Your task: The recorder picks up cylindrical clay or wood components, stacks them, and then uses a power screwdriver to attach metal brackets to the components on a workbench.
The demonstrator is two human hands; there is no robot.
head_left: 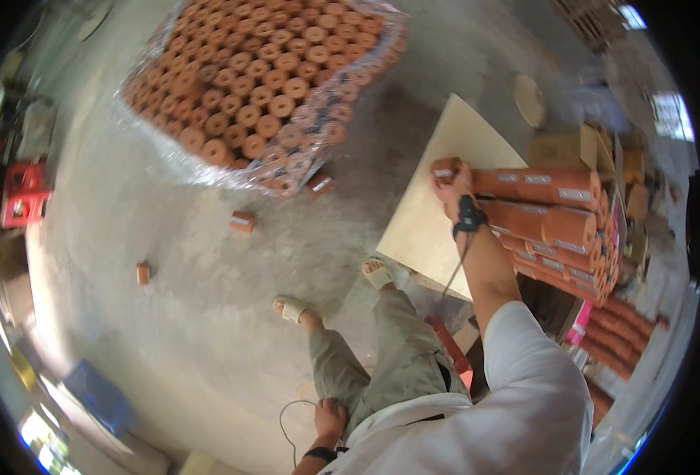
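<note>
At the head of a stack on the right, my right hand (pixel 454 187) is closed around a short reddish-brown roll (pixel 444 167) with a pale label. It sits at the end of the top row of similar labelled rolls (pixel 533 184), which lie on their sides in several layers. Below the hand spreads a pale flat board (pixel 419 207). My left hand (pixel 331 417) rests low against my thigh, its fingers curled; whether anything is in them is hidden. A thin cable (pixel 283 423) loops beside it.
Ahead stands a large plastic-wrapped block of upright rolls (pixel 243 83) with centre holes. Loose rolls (pixel 241 222) lie on the concrete floor (pixel 199 293). A red stool (pixel 25 194) and a blue bin (pixel 98 396) are at left; cardboard boxes (pixel 563 150) stand behind the right stack.
</note>
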